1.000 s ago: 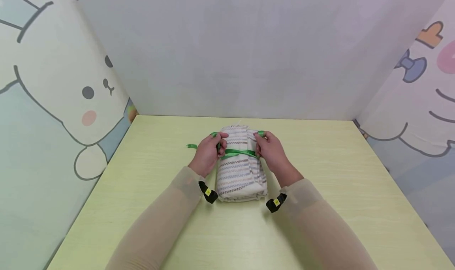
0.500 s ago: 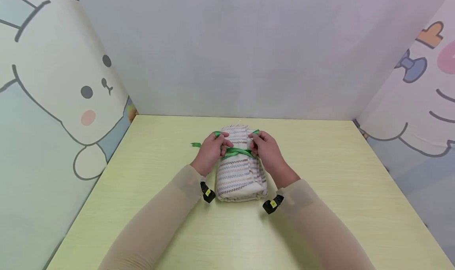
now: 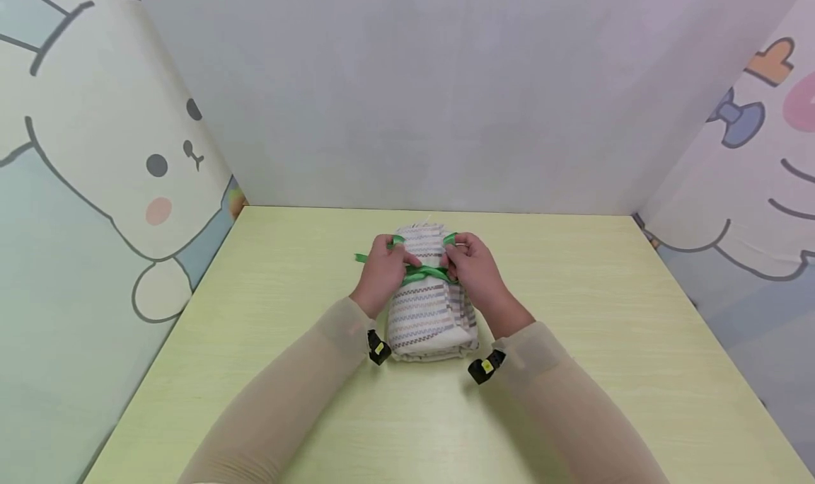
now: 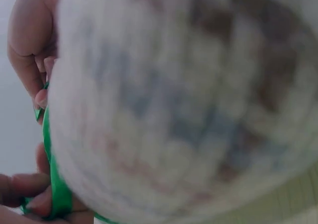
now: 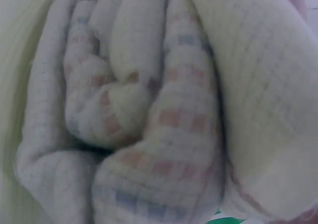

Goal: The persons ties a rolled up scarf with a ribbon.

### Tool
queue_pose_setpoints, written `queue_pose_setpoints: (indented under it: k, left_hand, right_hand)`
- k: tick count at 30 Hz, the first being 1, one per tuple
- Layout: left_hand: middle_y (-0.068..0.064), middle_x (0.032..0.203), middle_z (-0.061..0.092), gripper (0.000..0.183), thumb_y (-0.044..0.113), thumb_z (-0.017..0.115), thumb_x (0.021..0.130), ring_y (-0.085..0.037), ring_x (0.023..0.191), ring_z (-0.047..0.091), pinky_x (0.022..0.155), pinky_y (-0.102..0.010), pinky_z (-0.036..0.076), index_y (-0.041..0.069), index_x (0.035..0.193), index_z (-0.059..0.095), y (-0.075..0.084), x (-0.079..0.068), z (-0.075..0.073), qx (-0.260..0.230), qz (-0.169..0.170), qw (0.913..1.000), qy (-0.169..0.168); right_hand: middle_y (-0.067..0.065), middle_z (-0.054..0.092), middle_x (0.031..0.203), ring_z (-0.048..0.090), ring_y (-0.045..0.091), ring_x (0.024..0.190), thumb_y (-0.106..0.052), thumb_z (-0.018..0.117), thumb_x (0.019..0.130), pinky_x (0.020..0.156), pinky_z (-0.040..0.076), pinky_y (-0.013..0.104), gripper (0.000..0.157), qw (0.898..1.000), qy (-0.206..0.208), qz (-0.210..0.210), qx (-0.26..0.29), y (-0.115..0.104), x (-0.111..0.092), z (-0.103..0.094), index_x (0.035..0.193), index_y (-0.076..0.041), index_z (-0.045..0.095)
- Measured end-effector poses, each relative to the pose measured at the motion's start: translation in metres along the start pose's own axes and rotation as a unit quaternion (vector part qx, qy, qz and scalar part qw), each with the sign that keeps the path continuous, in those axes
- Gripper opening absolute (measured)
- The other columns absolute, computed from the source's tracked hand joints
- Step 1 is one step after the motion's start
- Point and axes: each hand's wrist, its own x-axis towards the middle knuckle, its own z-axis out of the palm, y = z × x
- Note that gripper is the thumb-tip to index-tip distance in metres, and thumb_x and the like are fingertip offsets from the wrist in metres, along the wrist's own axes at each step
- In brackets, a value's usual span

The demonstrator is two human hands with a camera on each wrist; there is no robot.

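Observation:
A folded striped cloth (image 3: 422, 314), white with rows of coloured dashes, lies on the table with a green ribbon (image 3: 425, 273) round its middle. On its left side my left hand (image 3: 380, 268) pinches one part of the ribbon between thumb and finger, a loop standing above the thumb. A loose ribbon tail sticks out left of that hand. Opposite, my right hand (image 3: 471, 264) pinches another loop of ribbon. In the left wrist view the cloth (image 4: 164, 105) hides much, though ribbon (image 4: 60, 194) shows at its edge. Folded cloth (image 5: 164, 114) fills the right wrist view.
The pale yellow table (image 3: 305, 257) extends around the bundle. A plain grey wall (image 3: 433, 102) stands at the back, with cartoon-printed panels (image 3: 83, 187) on both sides. Small black cameras sit on both wrists.
Both hands have come closer together above the cloth, each bringing its ribbon loop inward. The ribbon tail at the left has shifted right. The cloth stays in place.

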Motion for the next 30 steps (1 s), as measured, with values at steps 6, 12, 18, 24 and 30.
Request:
queue_pose_setpoints:
  k: [6, 12, 18, 24, 30]
  left_hand:
    - [-0.003, 0.1, 0.074, 0.055, 0.022, 0.04, 0.111, -0.02, 0.076, 0.059, 0.073, -0.031, 0.047, 0.026, 0.16, 0.015, 0.0, -0.001, 0.0, -0.007, 0.012, 0.9995, 0.029]
    - [-0.001, 0.106, 0.072, 0.036, 0.013, 0.042, 0.109, -0.017, 0.09, 0.06, 0.071, -0.026, 0.048, 0.017, 0.142, 0.053, -0.002, 0.0, 0.001, 0.002, 0.048, 0.9987, 0.017]
    - [-0.005, 0.113, 0.069, 0.027, 0.012, 0.042, 0.11, -0.015, 0.07, 0.048, 0.063, -0.024, 0.041, 0.011, 0.128, 0.062, -0.002, 0.0, 0.006, -0.038, 0.043, 0.9982, -0.021]
    - [-0.009, 0.114, 0.07, 0.024, 0.016, 0.049, 0.11, -0.012, 0.069, 0.049, 0.063, -0.023, 0.042, 0.006, 0.126, 0.063, 0.001, -0.001, 0.01, -0.066, 0.023, 0.9958, -0.06]
    - [-0.005, 0.101, 0.068, 0.023, 0.022, 0.055, 0.109, -0.013, 0.069, 0.049, 0.064, -0.024, 0.042, 0.005, 0.119, 0.067, 0.004, -0.002, 0.012, -0.05, 0.026, 0.9949, -0.083]
  right_hand:
    - [0.019, 0.065, 0.099, 0.039, 0.015, 0.06, -0.01, 0.045, 0.111, 0.061, 0.038, 0.028, 0.037, 1.0, 0.02, 0.001, 0.007, -0.002, 0.0, 0.0, 0.144, -0.009, 0.03]
    - [0.018, 0.062, 0.113, 0.042, 0.015, 0.065, -0.004, 0.042, 0.11, 0.061, 0.041, 0.026, 0.03, 1.0, 0.018, -0.001, -0.007, -0.001, 0.001, 0.001, 0.138, 0.0, 0.053]
    - [0.016, 0.06, 0.125, 0.044, 0.016, 0.067, 0.001, 0.043, 0.107, 0.061, 0.043, 0.026, 0.033, 1.0, 0.011, -0.001, -0.017, -0.005, -0.002, 0.004, 0.136, -0.004, 0.058]
    - [0.01, 0.056, 0.141, 0.044, 0.015, 0.064, 0.002, 0.045, 0.105, 0.061, 0.043, 0.026, 0.041, 0.999, -0.018, -0.019, -0.031, -0.008, -0.003, 0.004, 0.143, -0.007, 0.057]
    - [0.008, 0.053, 0.15, 0.046, 0.015, 0.06, 0.004, 0.048, 0.105, 0.059, 0.044, 0.026, 0.045, 0.995, -0.073, -0.05, -0.048, -0.007, -0.002, 0.003, 0.147, -0.007, 0.055]
